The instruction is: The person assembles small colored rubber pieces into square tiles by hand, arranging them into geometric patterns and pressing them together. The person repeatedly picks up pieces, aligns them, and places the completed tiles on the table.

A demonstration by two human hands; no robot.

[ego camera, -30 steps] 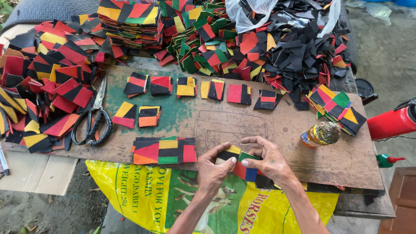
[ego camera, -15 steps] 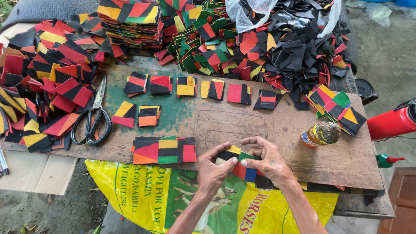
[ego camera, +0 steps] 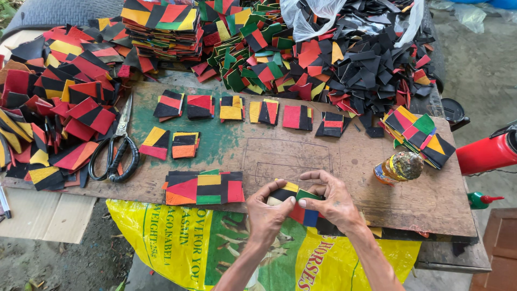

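My left hand point(ego camera: 273, 212) and my right hand point(ego camera: 334, 200) press together on a small patchwork piece point(ego camera: 302, 211) of black, yellow, green, red and blue squares at the near edge of the wooden board point(ego camera: 301, 156). Fingertips of both hands meet on top of it. Just left of my hands lies a joined strip of coloured squares point(ego camera: 203, 187). A row of single square patches point(ego camera: 258, 110) lies across the middle of the board.
Black-handled scissors point(ego camera: 116, 151) lie at the board's left. A glue bottle point(ego camera: 398, 167) stands right of my hands. Heaps of coloured scraps point(ego camera: 59, 113) cover the left and back. A red cylinder point(ego camera: 487, 153) lies far right. A yellow sack point(ego camera: 177, 242) hangs below.
My hands have barely shifted; the fingers stay pressed on the small patchwork piece. Nothing else has moved.
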